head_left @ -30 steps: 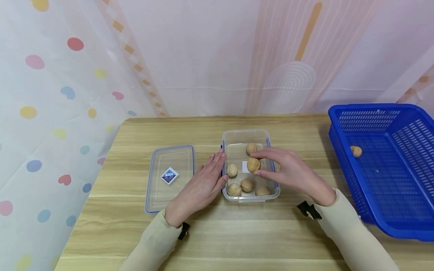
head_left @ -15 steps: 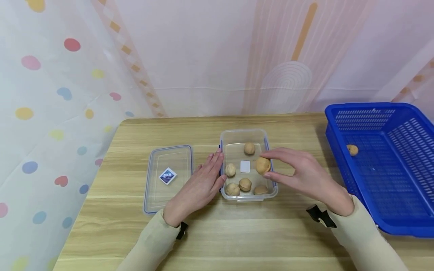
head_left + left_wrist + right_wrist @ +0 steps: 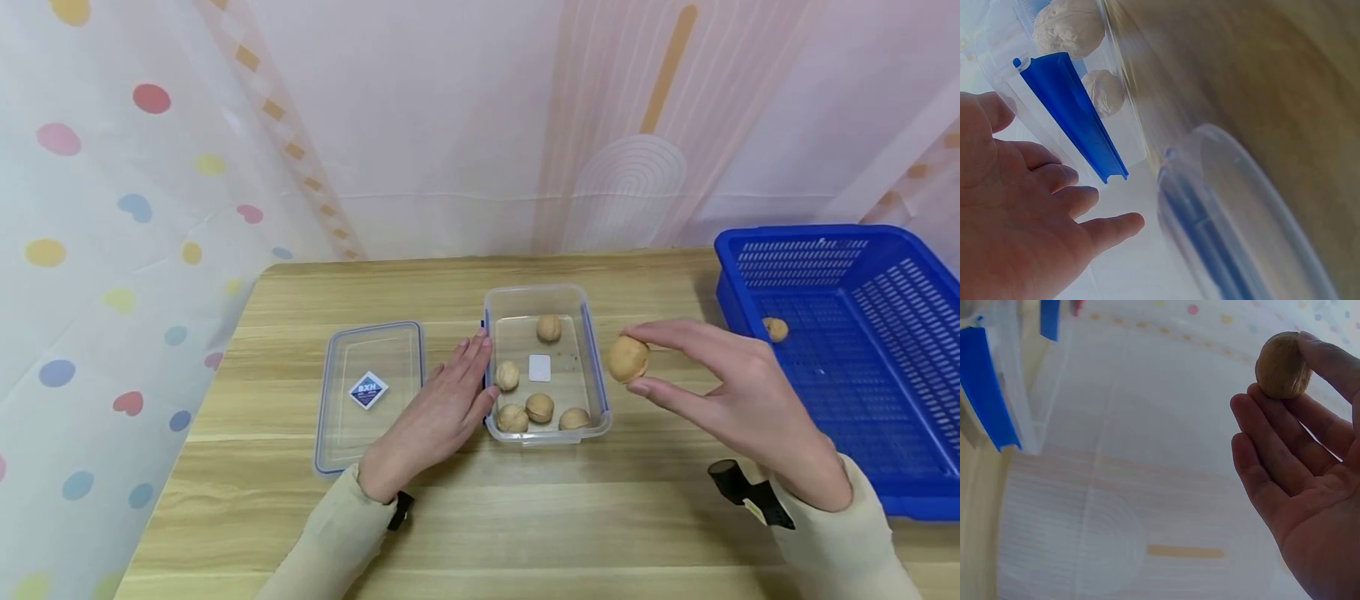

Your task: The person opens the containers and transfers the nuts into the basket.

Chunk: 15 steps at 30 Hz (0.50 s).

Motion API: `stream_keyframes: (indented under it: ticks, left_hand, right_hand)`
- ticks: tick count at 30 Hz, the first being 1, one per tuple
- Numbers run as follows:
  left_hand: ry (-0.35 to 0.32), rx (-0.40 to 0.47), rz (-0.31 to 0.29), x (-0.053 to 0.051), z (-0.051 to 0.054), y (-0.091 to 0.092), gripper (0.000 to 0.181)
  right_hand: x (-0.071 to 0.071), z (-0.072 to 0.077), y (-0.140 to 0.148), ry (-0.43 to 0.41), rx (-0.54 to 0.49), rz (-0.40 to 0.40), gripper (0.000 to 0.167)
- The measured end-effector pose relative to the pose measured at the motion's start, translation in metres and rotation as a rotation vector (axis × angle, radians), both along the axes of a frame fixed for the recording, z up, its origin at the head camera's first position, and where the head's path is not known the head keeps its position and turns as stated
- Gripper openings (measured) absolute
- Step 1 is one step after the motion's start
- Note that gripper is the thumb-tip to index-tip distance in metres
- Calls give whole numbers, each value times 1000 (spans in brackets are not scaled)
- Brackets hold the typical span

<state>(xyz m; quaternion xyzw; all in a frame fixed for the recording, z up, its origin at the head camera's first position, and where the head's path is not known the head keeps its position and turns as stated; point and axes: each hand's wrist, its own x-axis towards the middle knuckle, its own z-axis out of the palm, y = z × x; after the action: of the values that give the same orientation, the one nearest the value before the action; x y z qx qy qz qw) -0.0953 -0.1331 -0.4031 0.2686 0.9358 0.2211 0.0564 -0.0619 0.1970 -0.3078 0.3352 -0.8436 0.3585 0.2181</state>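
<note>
A walnut (image 3: pixel 628 359) is pinched between thumb and fingers of the right hand (image 3: pixel 738 392), just right of the clear container (image 3: pixel 595 367). The right wrist view shows the same walnut (image 3: pixel 1283 365) at the fingertips of the right hand (image 3: pixel 1310 469). Several walnuts lie inside the container, one (image 3: pixel 549 327) near its back and another (image 3: pixel 540 408) toward the front. With fingers extended, the left hand (image 3: pixel 431 408) rests against the container's left side. In the left wrist view, the left hand (image 3: pixel 1029 206) is beside the blue clip (image 3: pixel 1075 119).
A clear lid (image 3: pixel 375 442) with a blue seal and a BXH label (image 3: pixel 368 390) lies on the wooden table (image 3: pixel 480 533) at the left. At the right stands a blue basket (image 3: pixel 885 400) with one walnut (image 3: pixel 776 329) in it. A patterned curtain (image 3: pixel 450 125) hangs behind.
The right hand has moved right with its walnut, from above the container to outside its right edge. The left hand has stayed at the container's left side.
</note>
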Motion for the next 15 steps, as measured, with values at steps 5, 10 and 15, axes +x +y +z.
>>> stream_keyframes:
  ticks: [5,10,15]
  left_hand:
    - [-2,-1,-2,0,0,0,67]
    - [3,4,-5,0,0,0,66]
    - [0,7,-6,0,1,0,66]
  right_hand:
    - [7,8,6,66,-69,-30,58]
    - [14,17,13,91,-79,-53,58]
    - [24,26,21,79,-76,-94,61]
